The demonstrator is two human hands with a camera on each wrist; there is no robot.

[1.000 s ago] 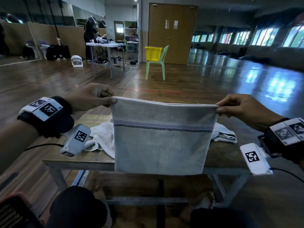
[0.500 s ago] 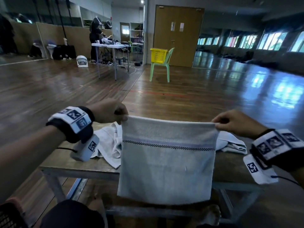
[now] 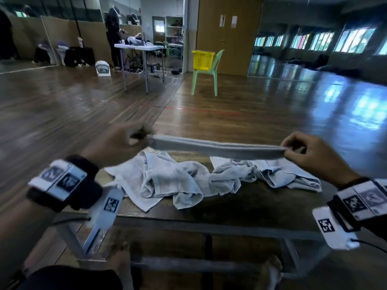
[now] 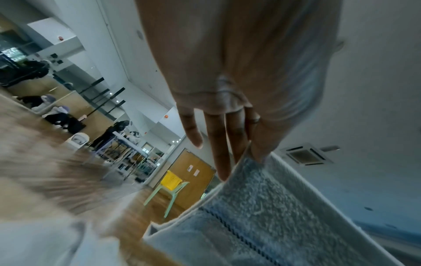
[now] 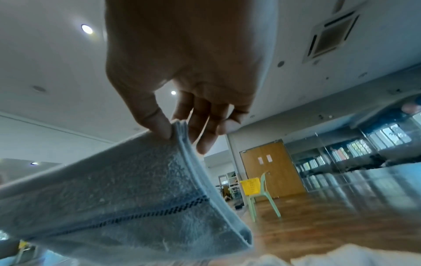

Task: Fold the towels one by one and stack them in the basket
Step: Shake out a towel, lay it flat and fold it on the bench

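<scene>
A grey folded towel (image 3: 215, 148) with a dark stitched stripe is stretched nearly level between my two hands above the table, seen edge-on. My left hand (image 3: 134, 141) pinches its left corner and is blurred. My right hand (image 3: 293, 147) pinches the right corner between thumb and fingers. In the left wrist view the towel (image 4: 262, 207) runs away from the fingertips (image 4: 250, 154). The right wrist view shows the thumb (image 5: 159, 124) pressed on the layered towel (image 5: 125, 189) edge. A pile of crumpled white towels (image 3: 178, 181) lies on the wooden table (image 3: 209, 222) under the held towel.
My bare feet show under the table's metal frame (image 3: 188, 266). Far across the wooden floor a yellow basket (image 3: 202, 60) sits on a green chair (image 3: 206, 80). A folding table (image 3: 138, 48) with a person beside it stands at the back left.
The towel hung straight down from both hands before; now its lower part has swung up and forward, so it lies nearly level. Both hands rose and the pile behind it shows.
</scene>
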